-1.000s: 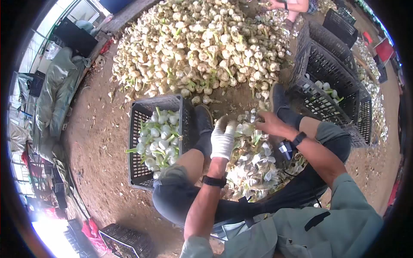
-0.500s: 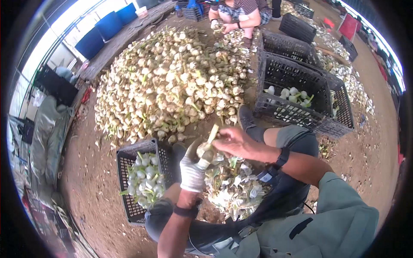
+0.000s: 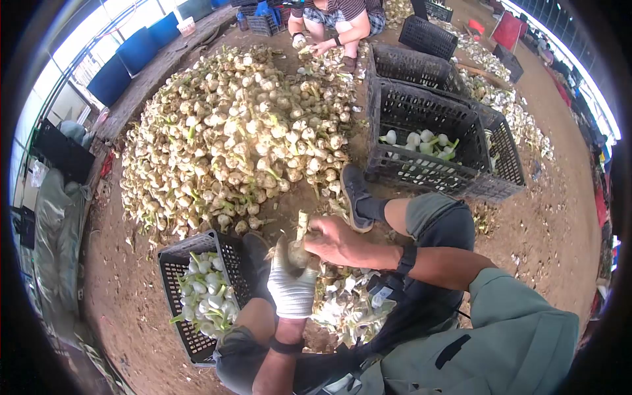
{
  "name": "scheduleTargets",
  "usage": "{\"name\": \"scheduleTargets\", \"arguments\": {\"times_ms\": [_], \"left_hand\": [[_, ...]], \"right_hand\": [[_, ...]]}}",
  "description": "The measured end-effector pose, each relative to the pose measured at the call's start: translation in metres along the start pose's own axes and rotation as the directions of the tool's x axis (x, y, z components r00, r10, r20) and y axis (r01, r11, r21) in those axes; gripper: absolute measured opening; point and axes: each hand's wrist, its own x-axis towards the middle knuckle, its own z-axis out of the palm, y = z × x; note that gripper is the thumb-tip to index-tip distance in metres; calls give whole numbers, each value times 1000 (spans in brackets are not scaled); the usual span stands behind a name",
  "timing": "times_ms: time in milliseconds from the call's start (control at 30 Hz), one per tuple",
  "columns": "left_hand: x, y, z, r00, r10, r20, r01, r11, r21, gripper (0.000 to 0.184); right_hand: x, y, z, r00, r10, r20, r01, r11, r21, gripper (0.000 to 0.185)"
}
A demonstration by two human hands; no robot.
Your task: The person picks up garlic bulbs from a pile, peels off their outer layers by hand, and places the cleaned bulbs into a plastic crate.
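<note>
My left hand [image 3: 291, 283], in a white glove, is wrapped round a garlic bulb [image 3: 299, 253] with its stem upright. My bare right hand [image 3: 331, 241] is closed against the stem and the side of that bulb. Under my hands, between my legs, lies a pile of peeled skins [image 3: 352, 309]. At my left leg, a black crate [image 3: 172, 258] holds cleaned white bulbs [image 3: 207, 293] with green stems. In front of me spreads a large heap of unpeeled garlic [image 3: 230, 131].
Black crates [image 3: 428, 172] stand at the right, one with a few white bulbs inside. Beyond the heap a co-worker [image 3: 336, 26] crouches, hands near garlic. Blue tubs [image 3: 135, 49] line the back left. More skins [image 3: 520, 122] lie at the far right.
A second ago my hands were apart over the skins; now they meet on a bulb. Since the middle frame both have shifted left and slightly down in view. The view has turned too.
</note>
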Motion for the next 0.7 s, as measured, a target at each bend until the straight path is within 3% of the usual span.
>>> {"name": "scheduleTargets", "arguments": {"times_ms": [67, 100, 167, 300, 367, 433, 500, 533, 633, 700], "left_hand": [[-1, -1, -2, 1000, 28, -14, -27, 998, 59, 69], [0, -2, -2, 998, 55, -24, -52, 991, 120, 69], [0, -5, -4, 997, 73, -40, -66, 984, 166, 69], [-1, -4, -5, 995, 77, -63, -57, 962, 268, 69], [0, -10, -6, 994, 73, -76, -52, 967, 250, 69], [1, -13, -5, 994, 72, -84, -52, 972, 227, 69], [1, -9, -4, 989, 136, -66, -106, 937, 333, 69], [-1, -1, 0, 993, 65, -94, -42, 973, 228, 67], [-1, -2, -1, 988, 122, -91, -104, 979, 178, 66], [0, -7, -4, 989, 123, -86, -107, 980, 168, 66]], "right_hand": [[0, -1, 1, 994, 97, 49, -104, 983, 152, 28], [0, -1, 2, 994, 96, 50, -102, 984, 148, 28], [0, 3, 4, 987, 121, 103, -148, 935, 321, 27], [-1, 6, 6, 998, 34, 56, -48, 964, 261, 27], [0, -4, 2, 998, 38, 48, -45, 988, 145, 25], [-1, 2, 5, 999, -46, -13, 48, 981, 190, 25], [-1, 0, 3, 992, 108, 68, -124, 940, 319, 26], [-2, 1, 3, 986, 109, 130, -162, 825, 542, 27], [-3, -2, 0, 988, 77, 134, -140, 808, 572, 28], [-2, -4, -2, 979, 133, 157, -192, 862, 470, 29]]}}
